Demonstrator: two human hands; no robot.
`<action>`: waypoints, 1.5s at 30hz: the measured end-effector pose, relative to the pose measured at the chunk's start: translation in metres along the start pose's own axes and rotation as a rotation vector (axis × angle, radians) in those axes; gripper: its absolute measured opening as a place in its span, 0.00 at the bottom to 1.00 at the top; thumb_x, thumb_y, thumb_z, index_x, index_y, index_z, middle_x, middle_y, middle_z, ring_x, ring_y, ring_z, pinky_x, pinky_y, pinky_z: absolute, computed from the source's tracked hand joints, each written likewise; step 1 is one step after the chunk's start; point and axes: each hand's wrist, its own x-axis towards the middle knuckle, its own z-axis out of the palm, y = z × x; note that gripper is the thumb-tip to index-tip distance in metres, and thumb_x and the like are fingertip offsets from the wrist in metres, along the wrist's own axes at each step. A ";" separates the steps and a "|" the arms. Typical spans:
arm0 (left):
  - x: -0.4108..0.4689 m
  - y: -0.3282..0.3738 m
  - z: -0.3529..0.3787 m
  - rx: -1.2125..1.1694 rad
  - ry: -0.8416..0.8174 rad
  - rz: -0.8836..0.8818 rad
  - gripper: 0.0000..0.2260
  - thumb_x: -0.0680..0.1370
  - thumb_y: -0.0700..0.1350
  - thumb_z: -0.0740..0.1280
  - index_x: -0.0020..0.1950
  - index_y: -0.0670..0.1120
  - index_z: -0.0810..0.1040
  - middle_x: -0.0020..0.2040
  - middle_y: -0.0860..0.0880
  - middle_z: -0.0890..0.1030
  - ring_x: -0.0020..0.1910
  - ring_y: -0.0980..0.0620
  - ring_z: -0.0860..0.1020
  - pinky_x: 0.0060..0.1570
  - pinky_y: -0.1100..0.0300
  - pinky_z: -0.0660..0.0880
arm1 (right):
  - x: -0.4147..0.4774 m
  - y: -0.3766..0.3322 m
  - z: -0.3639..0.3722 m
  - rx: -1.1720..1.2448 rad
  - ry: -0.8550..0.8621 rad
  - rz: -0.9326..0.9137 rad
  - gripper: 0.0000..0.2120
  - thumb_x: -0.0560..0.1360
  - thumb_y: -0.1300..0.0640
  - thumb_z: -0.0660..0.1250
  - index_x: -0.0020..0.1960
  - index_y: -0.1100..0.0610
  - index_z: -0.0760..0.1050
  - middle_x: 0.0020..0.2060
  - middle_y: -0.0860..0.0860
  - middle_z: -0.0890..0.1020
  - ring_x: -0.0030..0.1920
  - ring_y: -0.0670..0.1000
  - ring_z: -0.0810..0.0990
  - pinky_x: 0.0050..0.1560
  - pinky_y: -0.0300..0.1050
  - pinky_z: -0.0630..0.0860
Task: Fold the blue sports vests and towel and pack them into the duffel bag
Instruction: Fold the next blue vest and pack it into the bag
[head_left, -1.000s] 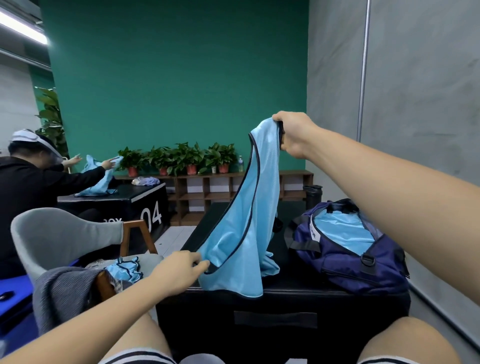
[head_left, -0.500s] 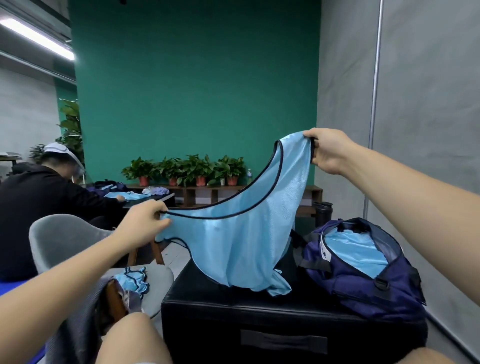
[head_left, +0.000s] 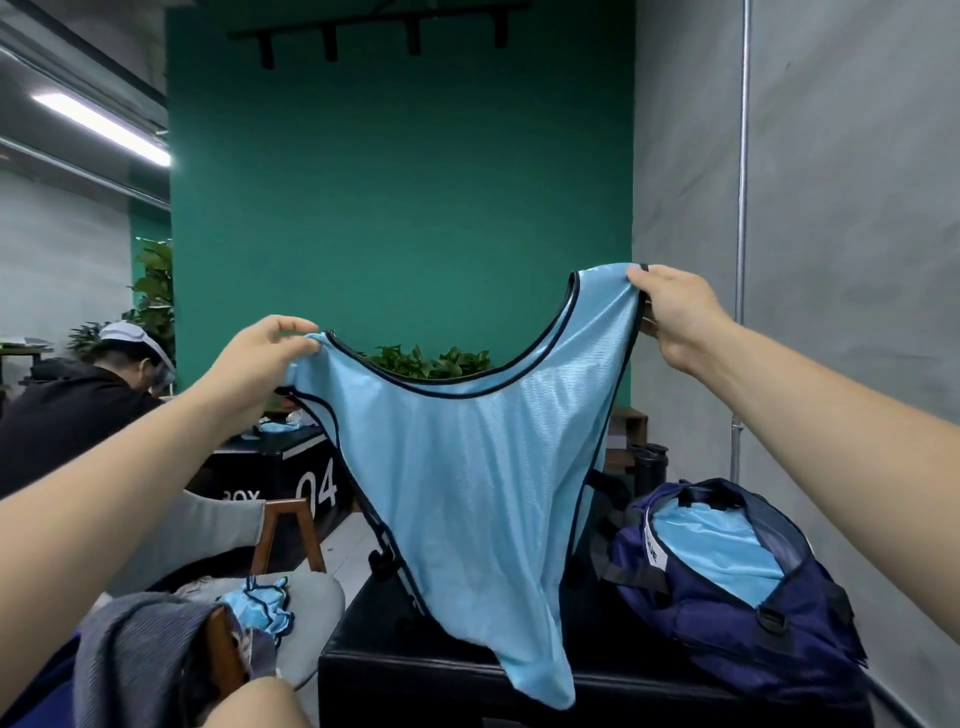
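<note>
Both arms extended forward and raised, forearms bare, elbows out of frame low. Left hand at roughly 9 o'clock of the frame centre, wrist bent slightly, fingers curled over and pinching one shoulder strap of the blue vest. Right hand higher, at about 2 o'clock, back of the hand toward the camera, fingers closed tight on the other strap, thumb on top of the fabric.

Vest spread wide between the two hands, neckline sagging in a dark-trimmed curve. Body of it hangs down and narrows to a point at 6 o'clock, its lowest part in front of the near edge of the black tabletop; contact with the surface cannot be told.

Navy duffel bag sits on the tabletop at 4 o'clock, mouth open, light blue fabric already lying inside it. Bag is just beside the hanging vest, to its right.

At 7 o'clock, a grey chair carries another crumpled blue vest; a grey striped towel lies draped over the near wooden part of it.

Second person in black, seated at 9 o'clock, at a black box marked 04.
</note>
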 end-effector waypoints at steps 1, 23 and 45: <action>0.005 0.005 0.000 -0.038 0.019 -0.005 0.08 0.78 0.43 0.75 0.56 0.48 0.83 0.53 0.46 0.85 0.56 0.46 0.80 0.62 0.46 0.76 | 0.000 -0.003 0.000 -0.001 0.015 -0.018 0.09 0.79 0.48 0.72 0.47 0.53 0.80 0.45 0.52 0.82 0.45 0.52 0.78 0.50 0.49 0.77; 0.033 -0.001 0.029 0.088 0.008 0.118 0.09 0.78 0.47 0.79 0.57 0.49 0.88 0.47 0.47 0.88 0.37 0.59 0.84 0.41 0.65 0.81 | 0.007 0.045 -0.016 -0.063 0.157 -0.047 0.14 0.80 0.49 0.74 0.50 0.61 0.82 0.41 0.51 0.79 0.41 0.50 0.74 0.44 0.44 0.73; 0.168 -0.213 0.123 0.748 -0.469 0.119 0.10 0.81 0.46 0.76 0.61 0.56 0.83 0.50 0.57 0.85 0.50 0.61 0.81 0.51 0.58 0.74 | 0.120 0.272 -0.005 -0.245 -0.072 0.353 0.07 0.74 0.58 0.81 0.43 0.53 0.83 0.42 0.54 0.85 0.38 0.51 0.80 0.37 0.44 0.75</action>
